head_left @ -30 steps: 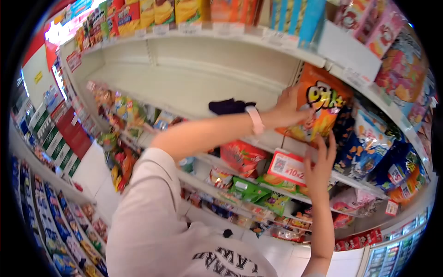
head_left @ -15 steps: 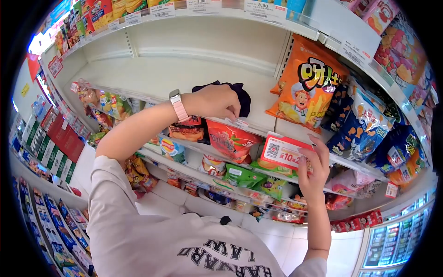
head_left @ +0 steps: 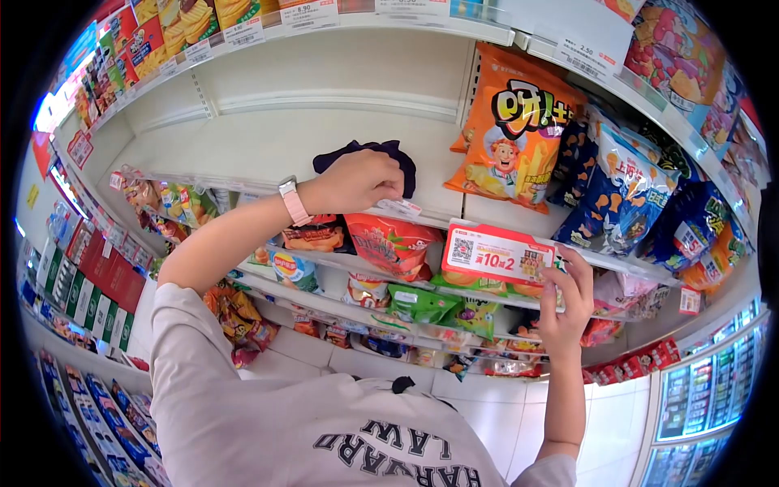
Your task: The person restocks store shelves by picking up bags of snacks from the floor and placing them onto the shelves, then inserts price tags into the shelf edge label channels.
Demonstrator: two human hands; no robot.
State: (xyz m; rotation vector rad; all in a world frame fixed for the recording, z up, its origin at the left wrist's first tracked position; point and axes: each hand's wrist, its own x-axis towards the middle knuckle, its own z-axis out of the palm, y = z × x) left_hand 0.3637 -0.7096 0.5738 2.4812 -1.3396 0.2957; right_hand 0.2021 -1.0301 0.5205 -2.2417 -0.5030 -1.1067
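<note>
My left hand, with a watch on its wrist, rests at the front of the white shelf. Its fingers are curled over a dark purple cloth, and their tips are close to a clear label on the shelf edge. In my right hand, the right end of a red and white promotion card is pinched. The card carries a QR code and stands along the shelf edge. Right of the cloth, an orange snack bag stands upright.
Blue snack bags crowd the right of this shelf. Below are a red bag, green bags and more packets. An upper shelf edge with price labels runs overhead. Glass-fronted coolers glow at lower right.
The view has shifted, so the shelf and bags sit further left. My right hand has turned and moved to the card's right end, uncovering more of its face. My left hand stays on the cloth.
</note>
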